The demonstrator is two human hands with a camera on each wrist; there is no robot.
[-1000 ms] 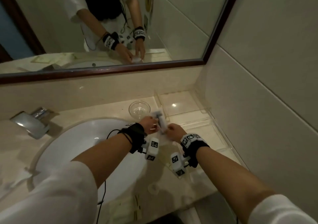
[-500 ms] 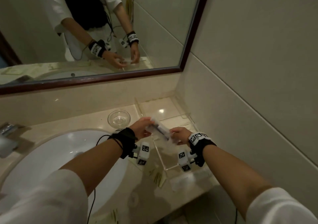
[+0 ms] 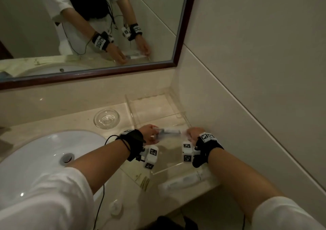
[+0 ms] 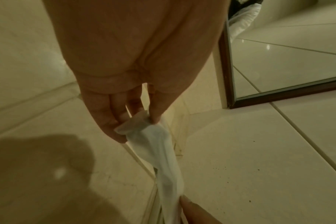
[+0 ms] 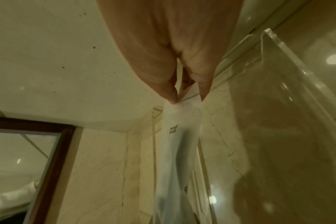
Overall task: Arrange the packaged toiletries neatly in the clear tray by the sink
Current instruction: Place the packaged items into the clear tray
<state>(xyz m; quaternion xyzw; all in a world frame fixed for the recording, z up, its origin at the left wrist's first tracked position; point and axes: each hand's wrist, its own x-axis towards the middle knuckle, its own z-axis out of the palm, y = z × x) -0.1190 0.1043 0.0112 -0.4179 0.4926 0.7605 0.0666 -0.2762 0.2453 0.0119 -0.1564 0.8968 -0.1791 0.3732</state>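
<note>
A long white toiletry packet [image 3: 170,131] is stretched crosswise over the clear tray [image 3: 165,168] that stands in the counter's right corner. My left hand [image 3: 149,135] pinches its left end, and my right hand [image 3: 193,134] pinches its right end. The left wrist view shows the packet [image 4: 159,151] pinched at its crumpled top by the fingertips [image 4: 153,118]. In the right wrist view the packet [image 5: 180,136] hangs from my pinching fingertips [image 5: 173,97] beside the tray's wall [image 5: 290,60]. Another white packet [image 3: 183,181] lies on the counter in front of the tray.
A small glass dish [image 3: 106,119] sits left of the tray. The white sink basin [image 3: 35,159] fills the left. A flat beige sachet [image 3: 143,179] and a round white cap [image 3: 115,207] lie on the counter near its front edge. The wall [image 3: 247,88] bounds the right side.
Both hands carried the packet rightward from beside the glass dish to over the tray. It turned from upright and slanted to lying crosswise between the hands.
</note>
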